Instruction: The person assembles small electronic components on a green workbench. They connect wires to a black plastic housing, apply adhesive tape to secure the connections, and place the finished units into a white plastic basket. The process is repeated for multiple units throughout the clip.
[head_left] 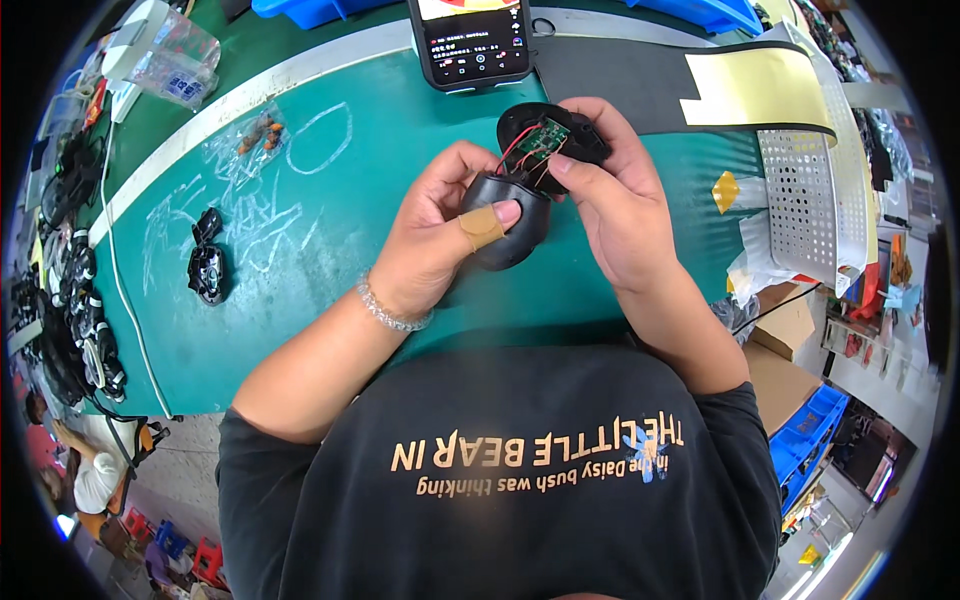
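Above the green table I hold a black rounded housing in two parts. My left hand [445, 215], with a tan bandage on its thumb, is closed around the cup-shaped black shell [515, 235]. In my right hand [615, 190] is the round black cover [590, 140], held tilted with its inner side showing. A green circuit board [543, 141] sits inside this cover, and my right thumb rests at its lower edge. Red and copper-coloured wires [512, 150] run from the board down into the shell. What lies inside the shell is hidden.
A phone [470, 45] stands at the far edge. To the left lie a small black plastic part [207, 270] and a clear bag of orange-brown pieces [262, 137]. A perforated white basket [800, 200] stands at right, near a dark mat [620, 85]. Black cables [75, 330] pile up far left.
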